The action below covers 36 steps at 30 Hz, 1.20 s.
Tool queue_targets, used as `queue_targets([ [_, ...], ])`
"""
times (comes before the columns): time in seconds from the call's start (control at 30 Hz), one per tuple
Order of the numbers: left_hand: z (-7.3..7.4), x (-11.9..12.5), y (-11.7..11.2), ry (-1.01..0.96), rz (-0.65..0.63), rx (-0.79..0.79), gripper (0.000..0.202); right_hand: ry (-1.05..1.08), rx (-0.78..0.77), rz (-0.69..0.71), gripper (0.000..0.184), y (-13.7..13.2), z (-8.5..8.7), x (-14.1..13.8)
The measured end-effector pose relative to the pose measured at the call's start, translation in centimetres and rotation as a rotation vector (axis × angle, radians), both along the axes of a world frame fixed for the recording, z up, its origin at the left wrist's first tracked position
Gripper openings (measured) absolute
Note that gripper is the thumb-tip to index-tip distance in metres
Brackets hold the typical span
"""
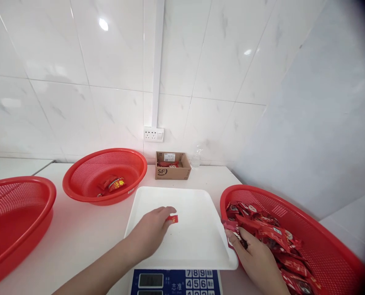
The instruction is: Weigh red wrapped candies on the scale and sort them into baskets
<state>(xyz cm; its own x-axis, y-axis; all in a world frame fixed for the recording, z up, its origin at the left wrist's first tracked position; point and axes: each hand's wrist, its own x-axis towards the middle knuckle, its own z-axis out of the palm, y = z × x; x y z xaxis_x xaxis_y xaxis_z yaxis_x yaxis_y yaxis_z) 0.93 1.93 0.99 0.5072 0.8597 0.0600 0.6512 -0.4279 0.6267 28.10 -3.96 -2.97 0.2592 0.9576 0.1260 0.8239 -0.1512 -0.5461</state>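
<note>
My left hand (153,229) is over the white weighing tray (197,246), its thumb and fingers pinched on a small red packet (173,218). At the tray's right edge, my right hand (256,254) grips a dark red snack packet (233,231), partly covered by the fingers. Just beyond that hand, a red plastic basket (330,250) holds many red packets (274,233). Beneath the tray shows the blue keypad panel of a digital scale (176,284); its display digits are too faint to read.
A red basket (78,174) with a few packets stands back left, another red basket (44,196) at far left. A small cardboard box (173,174) holding red packets and a clear plastic bottle (196,157) stand by the tiled wall, below a socket (153,134).
</note>
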Motion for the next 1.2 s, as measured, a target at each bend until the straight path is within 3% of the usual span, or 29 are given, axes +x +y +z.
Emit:
queue_targets([
  [0.13,-0.6,-1.9,-0.1,-0.044,0.047,0.05,0.026,-0.048,-0.029,-0.023,0.044,0.2,0.6,-1.2],
  [0.33,-2.1,-2.1,-0.7,-0.077,0.009,0.054,0.025,0.004,-0.023,0.218,0.041,1.5,1.9,-6.2],
  [0.5,-2.6,-1.7,-0.9,-0.02,-0.031,0.088,0.028,-0.01,-0.065,0.336,0.037,2.8,2.6,-9.2],
  [0.6,-2.7,-1.9,-1.1,-0.018,-0.094,0.073,0.031,0.068,-0.095,0.362,0.032,3.2,2.5,-9.5],
  [0.77,-2.3,-2.2,-1.4,-0.011,-0.11,0.059,0.033,0.055,-0.146,0.3,0.044,2.9,2.3,-9.2],
  [0.97,-2.0,-1.9,-1.4,-0.038,-0.125,0.044,0.023,0.081,-0.128,0.389,0.034,2.0,2.4,-9.0],
  [1.2,-2.1,-1.3,-1.2,-0.08,-0.174,0.073,0.027,0.022,-0.072,0.483,0.032,2.0,1.9,-9.7],
])
